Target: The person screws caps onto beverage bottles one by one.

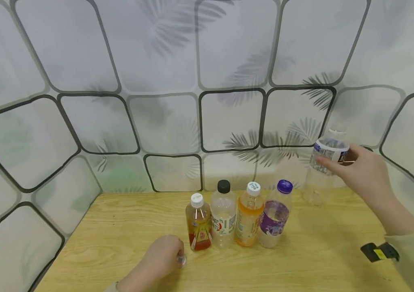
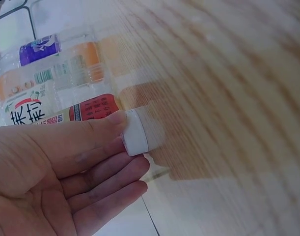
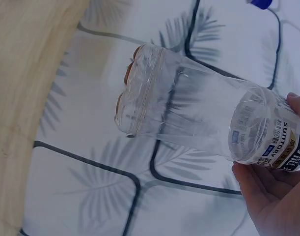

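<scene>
Right hand (image 1: pixel 365 172): grip curled round the clear empty bottle (image 1: pixel 324 166), held near the tabletop's (image 1: pixel 119 227) far right corner, apparently just above it. Left hand (image 1: pixel 163 257): fingers pinch a white cap (image 2: pixel 136 132) near the front edge, beside four standing bottles (image 1: pixel 238 215).

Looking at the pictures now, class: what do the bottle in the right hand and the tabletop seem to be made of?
Clear bottle, gripped by the right hand: thin glossy transparent plastic, probably; the wall pattern shows through its ribbed body. Tabletop: light wood or wood-look laminate, matt, with visible grain lines; which one cannot be told.
</scene>
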Available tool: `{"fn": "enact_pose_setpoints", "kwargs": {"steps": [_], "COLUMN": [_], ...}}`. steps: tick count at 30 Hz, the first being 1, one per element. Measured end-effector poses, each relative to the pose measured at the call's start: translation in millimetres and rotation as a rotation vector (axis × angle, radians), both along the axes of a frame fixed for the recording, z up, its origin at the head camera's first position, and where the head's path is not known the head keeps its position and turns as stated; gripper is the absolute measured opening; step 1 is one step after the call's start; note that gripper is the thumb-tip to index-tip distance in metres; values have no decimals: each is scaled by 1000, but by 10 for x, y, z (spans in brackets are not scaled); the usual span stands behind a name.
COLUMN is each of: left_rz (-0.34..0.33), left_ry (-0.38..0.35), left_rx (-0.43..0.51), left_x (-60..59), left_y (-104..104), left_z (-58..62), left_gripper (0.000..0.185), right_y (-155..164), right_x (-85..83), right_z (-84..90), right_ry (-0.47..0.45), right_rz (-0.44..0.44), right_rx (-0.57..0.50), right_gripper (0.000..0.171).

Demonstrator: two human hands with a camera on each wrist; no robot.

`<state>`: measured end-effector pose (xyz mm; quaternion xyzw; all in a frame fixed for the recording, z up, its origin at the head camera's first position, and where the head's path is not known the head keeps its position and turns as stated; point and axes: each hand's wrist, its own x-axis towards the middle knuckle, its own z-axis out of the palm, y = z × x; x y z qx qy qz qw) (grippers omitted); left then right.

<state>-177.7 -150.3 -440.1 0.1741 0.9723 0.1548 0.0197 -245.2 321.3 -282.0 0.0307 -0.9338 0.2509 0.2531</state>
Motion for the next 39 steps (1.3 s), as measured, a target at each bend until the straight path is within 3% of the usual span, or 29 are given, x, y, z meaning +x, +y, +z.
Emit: {"fn": "enact_pose_setpoints", "kwargs": {"steps": [8,21,33,39], "left_rz": [-3,-11,6,1], "left_ry": [1,-16,-15,5], "left_rx": [4,27,-19,-27], "left_x": [-6,14,18,19], "left_y": [-13,-18,6,4], "left_z": [-10,4,-8,-4], "left_gripper": [21,21,20,20], "right_y": [-173,-466,-737,-877], "right_x": [200,523,726,775], "right_z": [192,370,359,309], "right_ry": [23,205,287,303], "right_rz": [48,95,227,304], "right_rx": [-36,17,16,8], "right_gripper": [62,52,47,55]}}
